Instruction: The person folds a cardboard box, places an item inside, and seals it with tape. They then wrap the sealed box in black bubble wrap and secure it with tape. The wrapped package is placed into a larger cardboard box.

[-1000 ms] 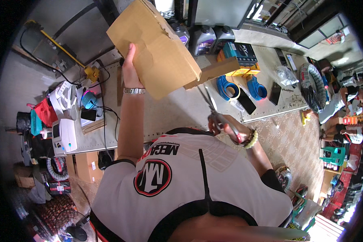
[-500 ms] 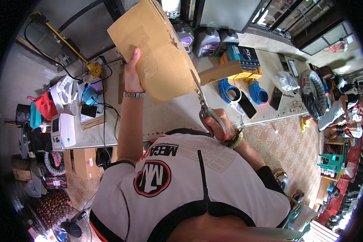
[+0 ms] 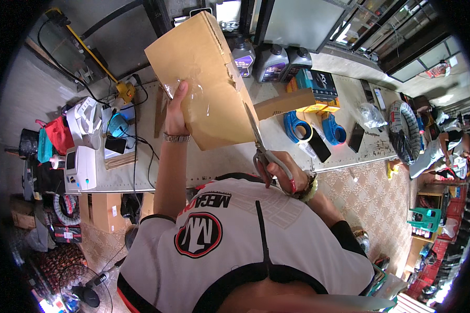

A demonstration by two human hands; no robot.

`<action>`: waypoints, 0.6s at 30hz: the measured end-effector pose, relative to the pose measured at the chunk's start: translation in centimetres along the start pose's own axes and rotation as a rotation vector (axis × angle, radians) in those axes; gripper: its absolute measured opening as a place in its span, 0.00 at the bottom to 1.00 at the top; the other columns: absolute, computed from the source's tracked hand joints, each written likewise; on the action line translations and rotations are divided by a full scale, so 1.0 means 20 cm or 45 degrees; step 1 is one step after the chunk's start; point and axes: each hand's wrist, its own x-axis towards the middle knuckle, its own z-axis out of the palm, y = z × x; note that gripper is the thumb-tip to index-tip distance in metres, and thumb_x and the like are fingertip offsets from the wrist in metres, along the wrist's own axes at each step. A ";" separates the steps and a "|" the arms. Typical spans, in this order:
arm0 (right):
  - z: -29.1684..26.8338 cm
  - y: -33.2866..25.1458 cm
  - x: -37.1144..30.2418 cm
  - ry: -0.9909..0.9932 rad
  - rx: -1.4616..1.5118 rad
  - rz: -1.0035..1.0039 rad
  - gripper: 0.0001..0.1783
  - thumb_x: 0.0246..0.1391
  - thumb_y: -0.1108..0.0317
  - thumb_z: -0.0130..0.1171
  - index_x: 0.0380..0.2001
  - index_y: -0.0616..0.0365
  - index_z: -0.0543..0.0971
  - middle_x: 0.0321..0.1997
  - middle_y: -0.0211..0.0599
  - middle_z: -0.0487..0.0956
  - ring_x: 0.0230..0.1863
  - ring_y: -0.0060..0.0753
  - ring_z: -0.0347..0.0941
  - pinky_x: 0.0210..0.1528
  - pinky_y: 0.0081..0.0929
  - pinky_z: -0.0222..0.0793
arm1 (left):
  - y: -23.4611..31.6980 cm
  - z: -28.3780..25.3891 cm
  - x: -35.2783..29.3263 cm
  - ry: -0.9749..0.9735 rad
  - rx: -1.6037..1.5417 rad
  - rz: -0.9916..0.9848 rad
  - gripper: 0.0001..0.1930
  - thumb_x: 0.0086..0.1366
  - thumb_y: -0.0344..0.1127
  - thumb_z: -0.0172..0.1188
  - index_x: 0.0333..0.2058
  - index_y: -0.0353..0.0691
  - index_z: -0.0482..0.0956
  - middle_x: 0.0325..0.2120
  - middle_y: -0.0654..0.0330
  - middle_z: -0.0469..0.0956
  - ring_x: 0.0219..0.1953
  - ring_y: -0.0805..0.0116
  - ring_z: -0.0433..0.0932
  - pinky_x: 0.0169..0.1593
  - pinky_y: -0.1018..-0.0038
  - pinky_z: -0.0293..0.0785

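My left hand [image 3: 176,116] holds a brown cardboard box [image 3: 214,88] up over the table, thumb pressed on its face. Clear tape shines on that face, and the box's right edge is ragged. In my right hand [image 3: 289,169] is a pair of scissors [image 3: 262,143] with grey and red handles. Their blades lie at the lower right edge of the cardboard. A cut strip of cardboard [image 3: 285,104] sticks out to the right of the blades. The fingers behind the box are hidden.
Dark bottles [image 3: 271,63], stacked boxes [image 3: 316,86], blue tape dispensers [image 3: 297,127] and phones [image 3: 356,136] stand or lie on the table [image 3: 214,168]. To the left are a white label printer [image 3: 80,168] and loose black cables. A wrapped tire [image 3: 403,125] lies far right.
The cardboard box has come down slightly toward me, and its taped face catches the light differently. My right hand and the scissors have dropped a little with it.
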 end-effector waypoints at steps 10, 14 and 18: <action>0.00 -0.12 -0.04 0.120 -0.205 0.238 0.27 0.62 0.46 0.54 0.32 0.65 0.76 0.19 0.32 0.72 0.20 0.25 0.69 0.21 0.25 0.67 | -0.02 -0.04 0.01 -0.009 -0.042 0.023 0.25 0.70 0.48 0.51 0.58 0.40 0.67 0.50 0.58 0.75 0.50 0.63 0.76 0.52 0.67 0.74; -0.01 -0.03 -0.03 0.234 -0.447 0.109 0.23 0.60 0.50 0.58 0.29 0.65 0.74 0.18 0.31 0.72 0.19 0.26 0.67 0.23 0.26 0.63 | -0.05 -0.04 0.03 0.101 0.034 0.069 0.23 0.69 0.46 0.52 0.58 0.39 0.67 0.49 0.58 0.75 0.49 0.63 0.76 0.50 0.68 0.75; 0.01 0.09 0.03 0.185 -0.124 -0.018 0.27 0.60 0.46 0.56 0.26 0.63 0.70 0.17 0.29 0.69 0.18 0.24 0.64 0.22 0.26 0.61 | -0.12 -0.07 0.08 0.030 -0.093 0.101 0.23 0.70 0.45 0.51 0.58 0.39 0.67 0.50 0.56 0.75 0.49 0.60 0.77 0.50 0.64 0.76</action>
